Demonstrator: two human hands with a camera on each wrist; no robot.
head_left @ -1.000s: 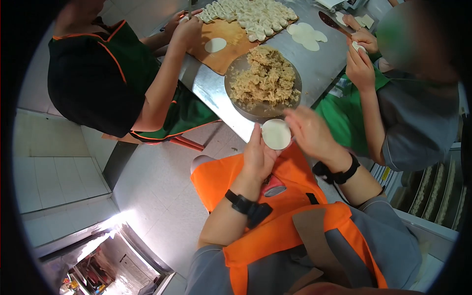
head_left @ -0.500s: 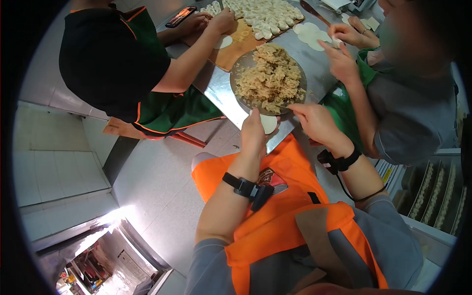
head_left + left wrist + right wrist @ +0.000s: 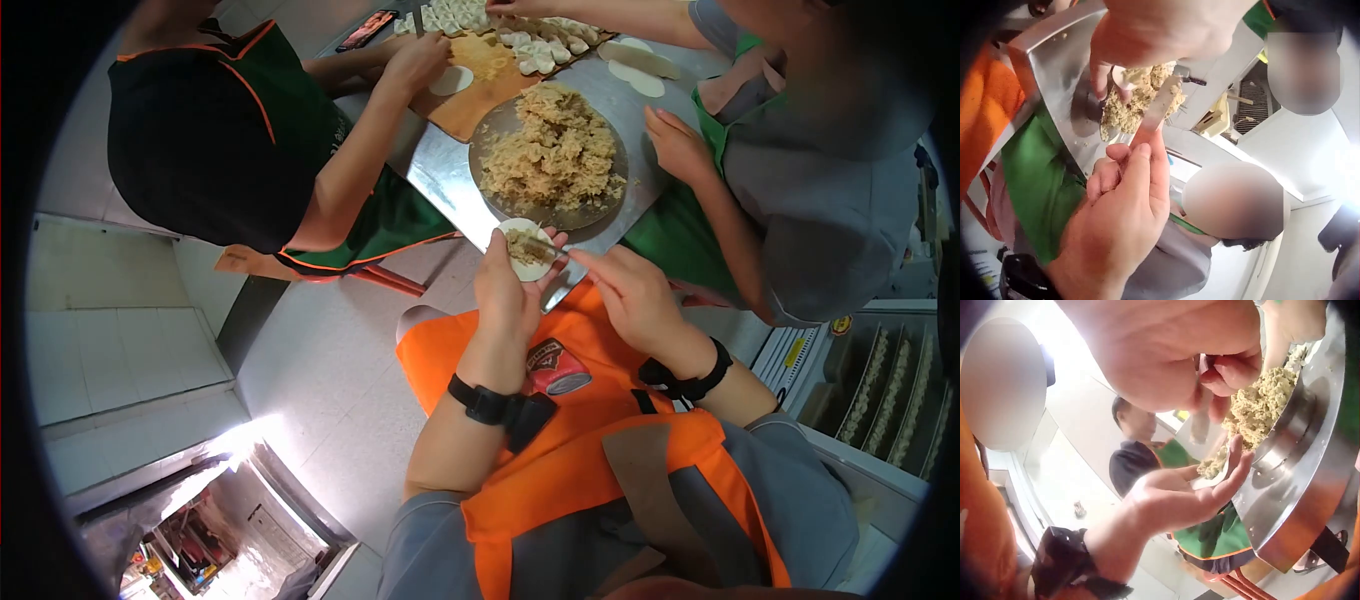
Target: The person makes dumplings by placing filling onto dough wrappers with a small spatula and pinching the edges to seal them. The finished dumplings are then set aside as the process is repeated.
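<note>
Wrapper [image 3: 527, 250] lay in the left hand [image 3: 508, 295], cupped on curled fingers just off the table's near edge, at 6 o'clock from the filling pan [image 3: 590, 205]. A dab of filling [image 3: 520, 243] already sat on it. Right hand [image 3: 628, 295], at 3 o'clock from the wrapper, pinched a thin spatula [image 3: 1157, 112] betw thumb and forefinger; its tip rested on the filling dab. Left-wrist view showed that pinch plainly.

Handling, judged: wrapper looked thin, soft, light, floppy and prob. tears easily if poked w/ the blade; dough likely a bit tacky. Best hold seemed to be from below, fingers cradling the middle, edges left free. Filling looked moist, crumbly, clumping, so it would prob. stick to the blade.

Surface: steel table [image 3: 450, 185], shiny, w/ the round metal pan heaped w/ filling. At 12 o'clock from the pan, a wooden board [image 3: 475, 100] w/ one flat wrapper and rows of finished dumplings [image 3: 540, 45]. Spare wrappers [image 3: 640, 65] at 1 o'clock. Phone [image 3: 365, 28] at 11 o'clock.

Room: pale tiled floor; two other ppl at the table, one in black top w/ green apron at 10 o'clock, one in grey top w/ green apron at 2 o'clock. Wearer had an orange apron [image 3: 560, 440], wrist straps. Racks w/ trays at 4 o'clock, detail too small.
</note>
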